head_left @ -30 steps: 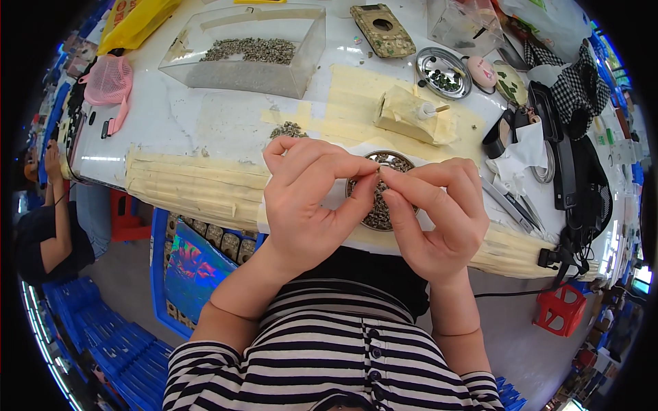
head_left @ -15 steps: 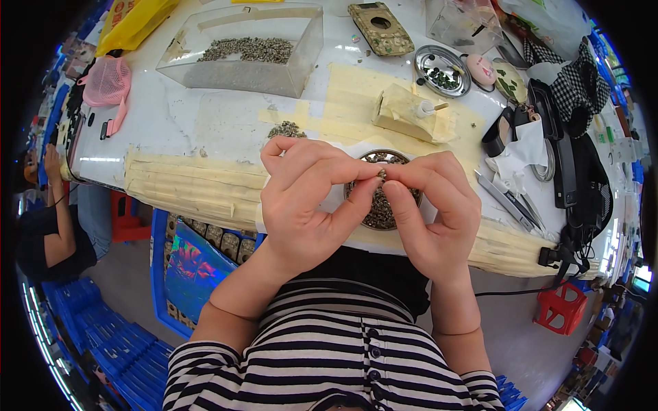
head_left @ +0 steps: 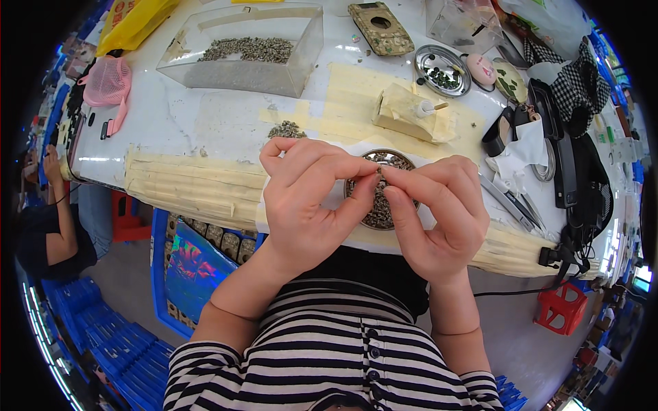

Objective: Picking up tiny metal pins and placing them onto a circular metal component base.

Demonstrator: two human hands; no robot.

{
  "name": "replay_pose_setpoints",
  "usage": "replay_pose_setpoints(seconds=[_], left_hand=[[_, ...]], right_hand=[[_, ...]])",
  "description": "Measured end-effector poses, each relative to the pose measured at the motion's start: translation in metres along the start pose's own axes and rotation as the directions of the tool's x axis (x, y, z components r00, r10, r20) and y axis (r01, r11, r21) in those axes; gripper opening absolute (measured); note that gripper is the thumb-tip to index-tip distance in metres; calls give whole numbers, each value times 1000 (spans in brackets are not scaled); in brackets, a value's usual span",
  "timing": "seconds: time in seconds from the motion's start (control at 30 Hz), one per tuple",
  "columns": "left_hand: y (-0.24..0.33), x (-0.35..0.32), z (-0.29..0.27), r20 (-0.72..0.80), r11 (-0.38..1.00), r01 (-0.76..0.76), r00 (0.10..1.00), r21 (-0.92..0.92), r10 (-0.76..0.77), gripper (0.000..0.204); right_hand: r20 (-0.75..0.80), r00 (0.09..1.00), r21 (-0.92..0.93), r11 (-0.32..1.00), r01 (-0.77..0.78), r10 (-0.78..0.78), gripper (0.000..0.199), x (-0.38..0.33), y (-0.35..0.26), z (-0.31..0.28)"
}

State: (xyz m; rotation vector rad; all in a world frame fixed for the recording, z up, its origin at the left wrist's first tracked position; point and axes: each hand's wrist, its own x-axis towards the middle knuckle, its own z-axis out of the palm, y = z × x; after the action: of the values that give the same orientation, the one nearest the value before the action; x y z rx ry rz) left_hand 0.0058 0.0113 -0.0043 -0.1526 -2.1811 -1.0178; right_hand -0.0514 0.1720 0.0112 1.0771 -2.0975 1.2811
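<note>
A small metal part [head_left: 379,171] sits pinched between the fingertips of both hands, just above the round dish of small parts [head_left: 381,205] at the near edge of the desk [head_left: 205,123]. The left hand [head_left: 308,198] comes up from the lower edge with the wrist bent back; its thumb and forefinger are closed on the part from the left side, and the other fingers curl above. The right hand [head_left: 439,212] meets it from the right, thumb and forefinger also pressed together on the same part, so the fingertips of the two hands are touching. The part is too small to tell its shape. Behind the hands, a taped block [head_left: 411,113] stands near the middle of the desk. Farther, toward the far left corner, a clear tray with grey parts [head_left: 247,51] lies.
</note>
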Motion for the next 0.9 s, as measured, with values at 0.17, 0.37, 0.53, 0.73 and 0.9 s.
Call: replay_pose_setpoints(seconds=[0.17,0.37,0.53,0.73,0.9], left_hand=[[0,0,0,-9,1000,9,1000,-10,-9,18],[-1,0,0,-26,1000,3,1000,0,-3,17],[0,0,-1,-23,1000,-7,1000,-7,7,17],[0,1,-1,-19,1000,-2,1000,-30,1,17],[1,1,-1,5,998,3,1000,-61,-3,17]], right_hand=[[-37,999,-19,1000,-3,2,26,-1,1,0],[-5,1000,-53,998,15,-16,26,-2,2,1],[-11,1000,-83,997,8,-9,24,-3,3,2],[22,995,8,995,-101,101,20,-3,1,-1],[29,976,139,966,-220,218,16,-2,-1,-1]])
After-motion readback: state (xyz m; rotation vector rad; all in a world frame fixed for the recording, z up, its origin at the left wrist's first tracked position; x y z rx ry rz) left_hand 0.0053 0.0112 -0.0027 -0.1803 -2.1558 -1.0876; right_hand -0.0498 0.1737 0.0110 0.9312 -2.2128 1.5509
